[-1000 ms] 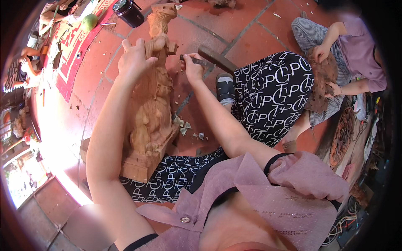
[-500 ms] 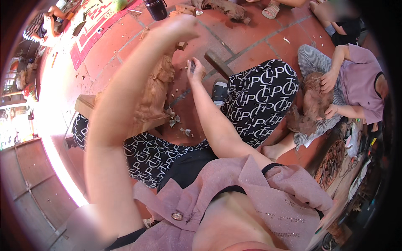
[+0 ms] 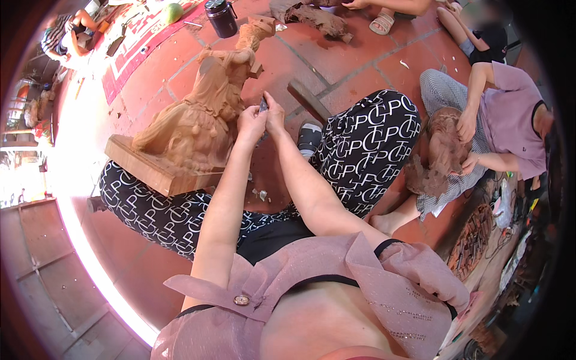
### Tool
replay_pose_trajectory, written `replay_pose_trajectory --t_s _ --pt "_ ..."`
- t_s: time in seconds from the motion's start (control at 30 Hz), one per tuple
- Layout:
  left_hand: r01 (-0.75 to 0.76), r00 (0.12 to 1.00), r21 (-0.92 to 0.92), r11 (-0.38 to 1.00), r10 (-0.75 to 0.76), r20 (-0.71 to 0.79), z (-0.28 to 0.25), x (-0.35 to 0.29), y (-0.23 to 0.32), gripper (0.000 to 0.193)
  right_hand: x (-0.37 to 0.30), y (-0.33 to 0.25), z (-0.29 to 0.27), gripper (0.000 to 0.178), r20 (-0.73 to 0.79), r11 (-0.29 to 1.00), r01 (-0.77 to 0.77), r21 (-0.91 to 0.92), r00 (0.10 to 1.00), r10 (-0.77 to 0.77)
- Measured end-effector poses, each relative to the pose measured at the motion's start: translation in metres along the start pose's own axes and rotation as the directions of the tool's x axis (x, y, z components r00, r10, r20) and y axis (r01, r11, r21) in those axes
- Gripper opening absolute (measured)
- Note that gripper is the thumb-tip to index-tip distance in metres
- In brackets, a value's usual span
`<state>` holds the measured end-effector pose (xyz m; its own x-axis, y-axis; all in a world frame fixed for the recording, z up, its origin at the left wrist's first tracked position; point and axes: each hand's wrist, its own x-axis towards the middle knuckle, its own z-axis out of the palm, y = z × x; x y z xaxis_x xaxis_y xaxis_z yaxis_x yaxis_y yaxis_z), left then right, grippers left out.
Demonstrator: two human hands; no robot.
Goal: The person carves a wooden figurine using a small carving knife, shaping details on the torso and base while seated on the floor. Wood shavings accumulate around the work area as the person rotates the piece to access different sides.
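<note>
My hands have met in front of my lap, fingers closed on a small dark grey flat piece [image 3: 263,105] that looks like folded sandpaper. My left hand [image 3: 250,123] pinches it from the left, and my right hand [image 3: 275,114] has it from the right. Just left of them, a brown carved wooden statue [image 3: 201,99] leans away from me. Its square base [image 3: 162,174] rests at my left thigh. Neither hand touches the carving. The fingertips partly hide the grey piece.
At right a seated person [image 3: 519,120] handles a rough wood carving [image 3: 441,150]. A wooden bar [image 3: 309,100] juts beside my right knee. Pale scraps [image 3: 260,195] lie on the tiles. A black flask [image 3: 221,19] and another brown carving [image 3: 318,21] are farther off.
My left hand has dropped from above the statue's far end to join my right hand at the grey piece. The statue, earlier mostly behind my arm, now shows.
</note>
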<state>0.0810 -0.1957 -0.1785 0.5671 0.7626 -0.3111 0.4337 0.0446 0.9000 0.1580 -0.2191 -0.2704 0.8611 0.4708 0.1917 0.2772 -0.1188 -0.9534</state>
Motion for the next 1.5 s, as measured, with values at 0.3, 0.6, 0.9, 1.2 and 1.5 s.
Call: replay_pose_trajectory --t_s 0.3,0.6,0.9,1.2,1.5 --pt "-0.286 0.895 -0.139 0.948 0.212 -0.393 0.028 0.013 -0.029 0.025 0.024 -0.051 -0.016 0.021 0.522 0.405 -0.774 0.487 0.629 0.576" --pt "-0.348 0.909 -0.232 0.908 0.267 -0.32 0.029 0.019 -0.02 0.031 0.031 -0.048 -0.013 0.018 0.523 0.381 -0.73 0.567 0.677 0.518" --pt "-0.446 0.875 -0.242 0.862 0.363 -0.321 0.023 -0.009 -0.002 0.03 0.025 -0.073 -0.033 0.018 0.524 0.432 -0.583 0.688 0.811 0.26" --pt "-0.249 0.929 -0.195 0.949 0.177 -0.326 0.025 0.003 -0.036 0.027 0.021 -0.057 -0.008 0.027 0.51 0.6 -0.663 0.447 0.74 0.438" --pt "-0.38 0.902 -0.126 0.916 0.336 -0.273 0.01 -0.017 -0.006 0.031 0.019 -0.074 -0.013 0.026 0.394 0.427 -0.497 0.755 0.865 0.31"
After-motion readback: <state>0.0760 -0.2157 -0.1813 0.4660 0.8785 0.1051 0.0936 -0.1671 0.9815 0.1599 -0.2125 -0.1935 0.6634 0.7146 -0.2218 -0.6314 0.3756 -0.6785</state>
